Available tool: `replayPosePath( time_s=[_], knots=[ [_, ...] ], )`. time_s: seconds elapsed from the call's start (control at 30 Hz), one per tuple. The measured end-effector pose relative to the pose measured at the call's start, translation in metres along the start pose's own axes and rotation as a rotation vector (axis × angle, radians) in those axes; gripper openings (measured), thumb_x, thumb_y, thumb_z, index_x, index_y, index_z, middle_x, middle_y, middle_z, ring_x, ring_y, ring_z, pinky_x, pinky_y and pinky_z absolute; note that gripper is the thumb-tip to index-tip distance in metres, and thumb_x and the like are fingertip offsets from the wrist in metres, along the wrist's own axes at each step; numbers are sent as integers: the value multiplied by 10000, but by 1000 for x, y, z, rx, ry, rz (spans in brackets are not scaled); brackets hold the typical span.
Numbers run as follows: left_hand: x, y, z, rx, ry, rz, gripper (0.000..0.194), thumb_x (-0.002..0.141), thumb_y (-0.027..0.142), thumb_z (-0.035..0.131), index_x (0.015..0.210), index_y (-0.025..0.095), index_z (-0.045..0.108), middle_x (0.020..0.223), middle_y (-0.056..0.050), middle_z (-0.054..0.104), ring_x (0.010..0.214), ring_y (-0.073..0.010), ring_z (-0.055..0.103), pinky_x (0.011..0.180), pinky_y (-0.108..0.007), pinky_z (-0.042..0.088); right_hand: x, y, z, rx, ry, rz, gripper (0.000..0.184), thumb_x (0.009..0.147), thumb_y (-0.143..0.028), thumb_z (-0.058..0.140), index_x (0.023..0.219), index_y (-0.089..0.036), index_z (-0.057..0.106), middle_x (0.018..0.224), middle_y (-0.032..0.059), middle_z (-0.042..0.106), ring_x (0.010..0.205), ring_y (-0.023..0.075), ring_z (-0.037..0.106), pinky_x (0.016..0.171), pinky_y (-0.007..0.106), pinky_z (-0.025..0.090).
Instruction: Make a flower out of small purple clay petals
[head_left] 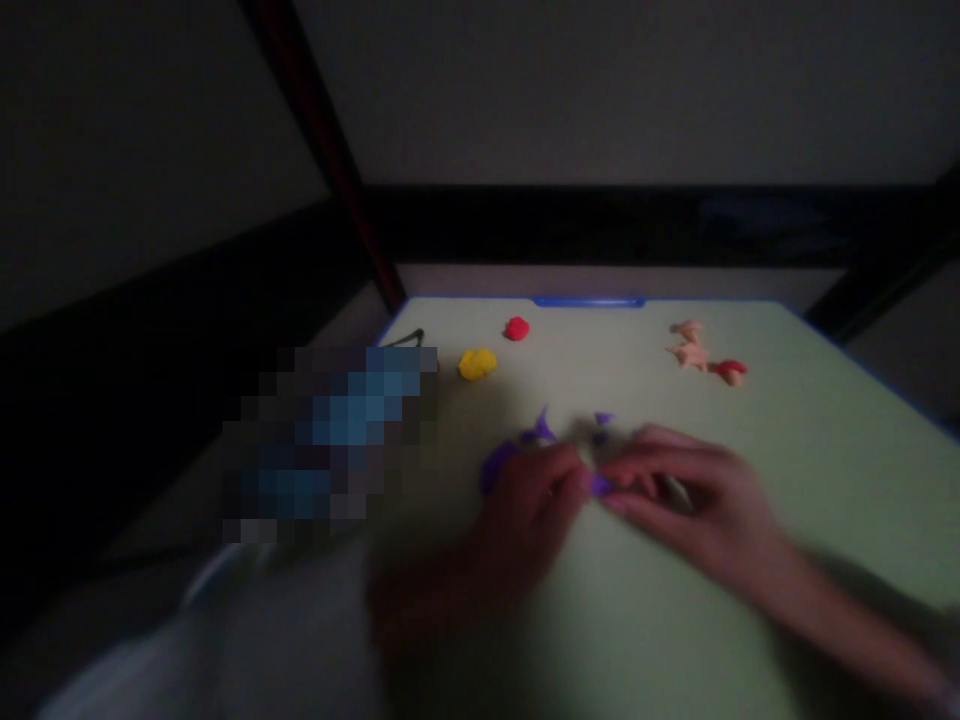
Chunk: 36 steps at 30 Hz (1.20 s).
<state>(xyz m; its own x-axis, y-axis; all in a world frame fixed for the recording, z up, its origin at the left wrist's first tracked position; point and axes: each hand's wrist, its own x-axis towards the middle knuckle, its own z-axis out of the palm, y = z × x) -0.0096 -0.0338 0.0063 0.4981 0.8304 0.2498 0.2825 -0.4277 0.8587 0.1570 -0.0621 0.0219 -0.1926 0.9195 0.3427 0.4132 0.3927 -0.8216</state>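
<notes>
A pale bench (817,430) stands in a dim room; left to right come a yellow lump (477,364); a purple lump (493,468) partly behind the left hand (529,510), whose grip I cannot tell; a small purple piece (600,485) between both hands, the right hand (705,490) pinched on it; pink pieces (690,355) beyond.

Table (810,430) carrying 1 red lump (517,329), 1 yellow lump (477,364), 1 red-topped piece (730,370), 2 peach pieces (691,354), 4+ purple pieces (498,467).
</notes>
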Motion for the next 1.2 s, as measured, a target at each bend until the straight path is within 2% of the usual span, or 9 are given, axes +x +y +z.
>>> replayPosePath(
  time_s=[0.1, 0.2, 0.47, 0.73, 0.83, 1.03, 1.2],
  knots=[
    [-1, -1, 1, 3, 19, -12, 294, 864, 257, 358, 580, 184, 375, 524, 48, 355, 518, -100, 364, 508, -239, 279, 0, 4, 2, 134, -14, 109, 144, 739, -294, 674, 802, -166, 686, 632, -2, 503, 556, 106, 457, 454, 216, 375],
    [-2, -3, 2, -39, 19, -32, 299, 871, 271, 357, 583, 192, 363, 495, 55, 331, 486, -99, 346, 483, -237, 273, 0, 5, 5, 190, -75, 157, 153, 751, -306, 657, 768, -154, 665, 616, -4, 502, 565, 107, 448, 475, 225, 370],
    [-3, -5, 3, -116, -19, -74, 314, 883, 314, 351, 589, 206, 347, 467, 58, 343, 445, -101, 320, 451, -244, 265, 0, 3, 6, 178, -93, 137, 228, 795, -352, 602, 675, -159, 618, 568, -17, 490, 524, 95, 415, 467, 221, 346],
    [-2, -1, 1, -80, -29, -68, 295, 859, 304, 374, 585, 195, 382, 492, 57, 352, 471, -98, 343, 473, -239, 283, 0, 3, 6, 219, -65, 159, 231, 742, -378, 663, 664, -164, 628, 553, -29, 490, 517, 95, 407, 464, 221, 331],
    [-1, -2, 2, -68, -9, -46, 280, 847, 284, 390, 583, 191, 382, 496, 59, 337, 472, -93, 335, 468, -233, 285, 1, 4, 7, 341, -96, 249, 261, 722, -397, 677, 652, -160, 593, 541, -42, 473, 499, 78, 396, 454, 205, 324],
    [2, -10, 5, -48, -5, 31, 295, 847, 289, 400, 575, 185, 444, 520, 19, 448, 515, -118, 436, 499, -248, 352, 1, 15, 11, 766, -273, 450, 394, 852, -474, 491, 662, -134, 547, 526, -24, 515, 406, 42, 416, 385, 172, 272],
    [1, -8, 5, -61, -15, 29, 299, 855, 303, 410, 595, 185, 500, 541, 2, 487, 573, -146, 498, 563, -271, 406, -1, 15, 16, 854, -298, 517, 343, 841, -423, 533, 651, -138, 524, 544, -19, 547, 386, 28, 416, 360, 159, 238]
  ],
)
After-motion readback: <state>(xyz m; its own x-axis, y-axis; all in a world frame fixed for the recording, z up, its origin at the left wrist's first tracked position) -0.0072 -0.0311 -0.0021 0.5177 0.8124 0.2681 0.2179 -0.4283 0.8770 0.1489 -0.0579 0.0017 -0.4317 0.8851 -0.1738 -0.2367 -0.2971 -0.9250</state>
